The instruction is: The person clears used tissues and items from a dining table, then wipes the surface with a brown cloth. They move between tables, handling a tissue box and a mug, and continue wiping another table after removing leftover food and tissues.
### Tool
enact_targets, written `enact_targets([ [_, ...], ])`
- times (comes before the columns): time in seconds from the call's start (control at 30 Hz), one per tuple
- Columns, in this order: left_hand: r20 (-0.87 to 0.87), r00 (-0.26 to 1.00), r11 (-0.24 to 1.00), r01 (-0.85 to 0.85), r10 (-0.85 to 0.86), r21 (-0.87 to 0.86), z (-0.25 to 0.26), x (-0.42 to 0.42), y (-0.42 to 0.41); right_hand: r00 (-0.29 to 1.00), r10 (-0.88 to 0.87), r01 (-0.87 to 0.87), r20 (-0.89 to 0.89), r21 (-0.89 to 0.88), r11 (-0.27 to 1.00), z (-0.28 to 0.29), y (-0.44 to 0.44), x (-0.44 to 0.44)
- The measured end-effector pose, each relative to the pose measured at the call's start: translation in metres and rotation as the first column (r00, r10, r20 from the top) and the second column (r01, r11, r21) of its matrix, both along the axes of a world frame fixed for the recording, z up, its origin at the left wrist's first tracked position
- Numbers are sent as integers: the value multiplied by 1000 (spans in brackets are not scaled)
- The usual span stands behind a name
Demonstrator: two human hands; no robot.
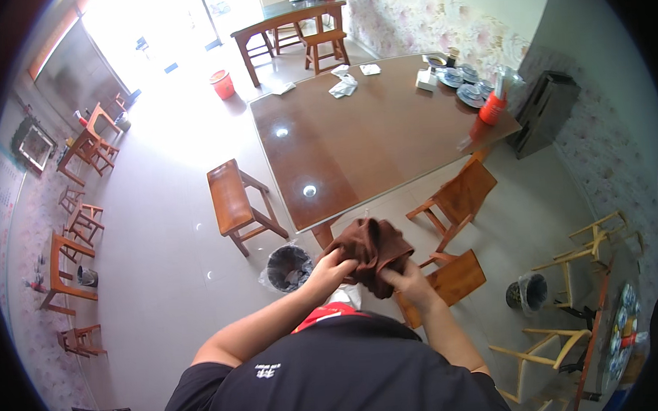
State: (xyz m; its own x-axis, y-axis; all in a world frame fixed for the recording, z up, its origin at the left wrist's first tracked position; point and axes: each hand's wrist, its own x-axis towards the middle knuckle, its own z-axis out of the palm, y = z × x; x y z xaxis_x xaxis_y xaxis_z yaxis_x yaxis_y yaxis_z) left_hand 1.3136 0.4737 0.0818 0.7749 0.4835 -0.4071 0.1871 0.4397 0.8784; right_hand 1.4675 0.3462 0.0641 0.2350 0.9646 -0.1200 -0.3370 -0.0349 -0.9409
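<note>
A crumpled brown cloth (372,247) is bunched up between my two hands, in front of my chest. My left hand (334,271) grips its left side with the thumb on top. On the right side my right hand (406,279) holds the cloth, its fingertips partly hidden in the folds. Beyond the cloth stands a brown dining table (375,132) with a glossy top. Crumpled white tissues (343,86) lie at its far side. Stacked wrapped dishes (470,93), a white tissue box (426,80) and a red container (491,109) stand at its right.
A wooden bench (230,196) stands left of the table, and wooden stools (459,277) stand at its near right side. A lined waste bin (289,268) is on the floor near my left forearm. Farther off are a red bucket (223,84) and another table (293,11).
</note>
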Motion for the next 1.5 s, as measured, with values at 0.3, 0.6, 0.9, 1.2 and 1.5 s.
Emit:
enact_targets([
  [0.3, 437, 878, 974, -124, 196, -188, 4, 132, 136, 880, -453, 456, -143, -9, 890, 13, 81, 116],
  [0.6, -131, 905, 914, -395, 405, 94, -64, 109, 174, 882, 10, 238, 471, -463, 854, -64, 86, 224],
  [0.9, -373, 794, 505, 97, 481, 858, -94, 227, 141, 458, -145, 397, 877, -55, 916, -74, 228, 414],
  [1.2, -729, 491, 559, 470, 477, 683, -110, 312, 152, 112, 27, 392, 993, -69, 917, -71, 368, 541],
  [1.5, -702, 483, 473, 521, 524, 711, -102, 322, 165, -171, -174, 283, 970, 217, 934, -134, 403, 590],
])
